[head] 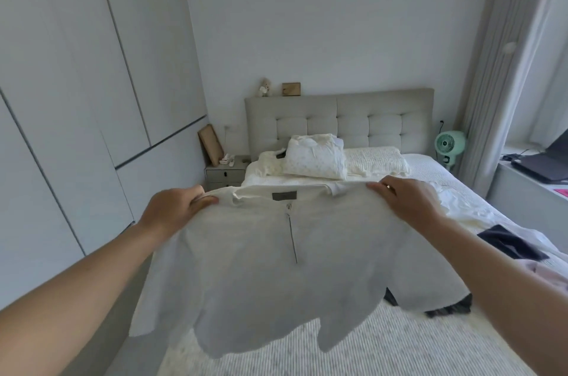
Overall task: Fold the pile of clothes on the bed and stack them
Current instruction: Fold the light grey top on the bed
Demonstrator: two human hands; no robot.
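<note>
So that it hangs flat before folding, the white top (276, 268) is held up above the bed (384, 345), pinched at its shoulders by the left hand (176, 211) and the right hand (408, 202).

Home bedroom. Bed (399, 345) with ribbed white cover, padded grey headboard (353, 117), pillows (375, 160) at its head. Small grey nightstand (226, 174) beside the bed, wooden frame (210, 145) leaning on the wall above it. Tall flat-front wardrobe doors (76, 83) along the left wall. Mint green fan (448, 145) and long pale curtain (504, 68) by the window side; a laptop (544, 165) sits on the ledge there.
</note>
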